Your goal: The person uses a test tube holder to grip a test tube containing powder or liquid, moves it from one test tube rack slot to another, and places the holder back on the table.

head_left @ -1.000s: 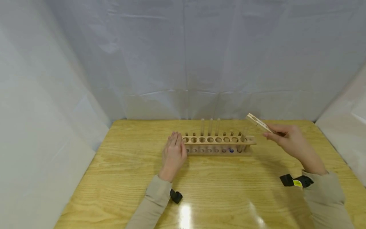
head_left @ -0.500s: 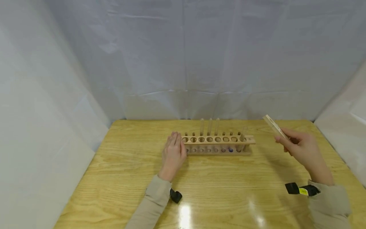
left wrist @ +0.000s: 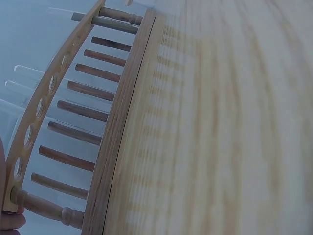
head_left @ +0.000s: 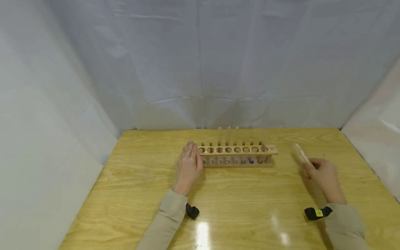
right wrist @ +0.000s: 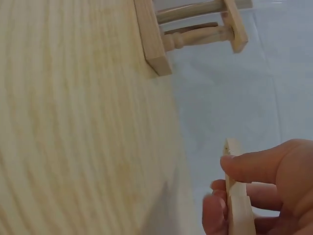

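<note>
A wooden test-tube rack (head_left: 238, 156) stands across the middle of the table, with a few clear glass tubes (head_left: 227, 136) upright in its back row and one tube (head_left: 264, 149) leaning near its right end. My left hand (head_left: 188, 167) lies flat against the rack's left end, fingers straight; a fingertip (left wrist: 11, 221) shows beside the rack (left wrist: 73, 122) in the left wrist view. To the right of the rack, my right hand (head_left: 323, 175) pinches a wooden test-tube clamp (head_left: 301, 155) low over the table. The right wrist view shows the clamp (right wrist: 239, 205) between thumb and fingers.
The table (head_left: 125, 208) is light wood, walled by white sheeting (head_left: 200, 69) at the back and both sides. Black wrist straps (head_left: 191, 210) sit on both sleeves. The rack's right end (right wrist: 190, 29) shows in the right wrist view.
My right hand has carried the wooden clamp away from the rack's right end, rightward and down toward the table. The left hand has stayed against the rack.
</note>
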Tool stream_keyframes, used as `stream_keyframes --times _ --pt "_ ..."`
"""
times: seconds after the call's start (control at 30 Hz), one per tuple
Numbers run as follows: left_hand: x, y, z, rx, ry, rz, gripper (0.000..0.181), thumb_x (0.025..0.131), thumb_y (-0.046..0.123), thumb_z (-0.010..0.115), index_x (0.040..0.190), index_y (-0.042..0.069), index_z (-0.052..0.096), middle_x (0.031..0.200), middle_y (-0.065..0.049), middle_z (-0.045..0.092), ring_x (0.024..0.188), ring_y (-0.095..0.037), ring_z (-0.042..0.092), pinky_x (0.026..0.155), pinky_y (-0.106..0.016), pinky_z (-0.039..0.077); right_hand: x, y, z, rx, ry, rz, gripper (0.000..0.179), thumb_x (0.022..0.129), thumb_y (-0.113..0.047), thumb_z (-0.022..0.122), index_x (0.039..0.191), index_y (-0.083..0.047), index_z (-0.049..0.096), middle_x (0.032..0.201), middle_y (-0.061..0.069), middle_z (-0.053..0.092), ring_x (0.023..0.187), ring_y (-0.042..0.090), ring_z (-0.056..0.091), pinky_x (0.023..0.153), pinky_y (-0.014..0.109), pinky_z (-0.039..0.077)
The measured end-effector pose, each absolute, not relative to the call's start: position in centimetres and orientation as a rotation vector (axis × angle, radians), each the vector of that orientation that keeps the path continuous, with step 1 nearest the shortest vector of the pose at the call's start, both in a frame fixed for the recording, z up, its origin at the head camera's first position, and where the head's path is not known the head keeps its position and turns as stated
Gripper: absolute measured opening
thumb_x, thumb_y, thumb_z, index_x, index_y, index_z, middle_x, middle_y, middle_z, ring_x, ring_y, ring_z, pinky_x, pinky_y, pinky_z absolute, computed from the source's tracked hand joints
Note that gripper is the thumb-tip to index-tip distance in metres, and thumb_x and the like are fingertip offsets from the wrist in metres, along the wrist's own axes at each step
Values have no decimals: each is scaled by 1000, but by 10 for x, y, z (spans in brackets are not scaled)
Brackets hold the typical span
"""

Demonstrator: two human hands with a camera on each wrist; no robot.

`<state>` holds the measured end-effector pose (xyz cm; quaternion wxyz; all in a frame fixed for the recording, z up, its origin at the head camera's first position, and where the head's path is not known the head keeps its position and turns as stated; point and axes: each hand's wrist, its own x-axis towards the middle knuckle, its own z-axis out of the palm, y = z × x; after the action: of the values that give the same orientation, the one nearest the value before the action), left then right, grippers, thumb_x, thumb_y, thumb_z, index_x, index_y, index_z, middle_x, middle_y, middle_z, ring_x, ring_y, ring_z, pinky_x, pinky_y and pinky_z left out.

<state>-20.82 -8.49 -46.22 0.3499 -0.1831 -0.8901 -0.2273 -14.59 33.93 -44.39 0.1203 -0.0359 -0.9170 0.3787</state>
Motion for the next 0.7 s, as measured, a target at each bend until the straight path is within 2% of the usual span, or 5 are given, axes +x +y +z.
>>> stream_keyframes --times 0.17,0.3,0.4,0.53,0.7 --pt "-208 -85 -462 -476 -2312 -593 35 97 6 54 126 -13 60 128 -30 60 124 -42 55 107 -50 42 -143 339 -453 -223 -2673 1100 38 97 -19 63 114 14 67 91 25 69 66 11 59 53 22 48" --pt "-209 -84 -460 -486 -2300 -602 35 96 6 55 125 -14 61 127 -30 60 124 -43 56 105 -52 44 -142 340 -463 -312 -2659 1104 40 96 -24 65 112 13 68 100 29 68 81 27 61 59 21 47" --pt "-209 -83 -460 -499 -2297 -606 35 96 6 55 125 -14 60 126 -31 60 123 -43 56 103 -53 45 -142 339 -469 -367 -2635 1093 39 95 -20 67 114 14 67 105 32 67 91 38 62 63 24 45" --pt "-208 -84 -458 -494 -2316 -613 36 98 6 52 127 -14 59 129 -31 59 125 -43 54 106 -52 43 -146 335 -474 -370 -2596 1045 33 91 -11 70 112 14 68 106 34 66 97 46 62 70 36 49" --pt "-207 -86 -458 -483 -2339 -612 36 98 6 52 128 -13 59 130 -30 59 125 -42 55 107 -51 42 -150 329 -477 -311 -2600 972 31 87 -3 67 114 13 68 105 36 65 95 48 62 77 52 50"
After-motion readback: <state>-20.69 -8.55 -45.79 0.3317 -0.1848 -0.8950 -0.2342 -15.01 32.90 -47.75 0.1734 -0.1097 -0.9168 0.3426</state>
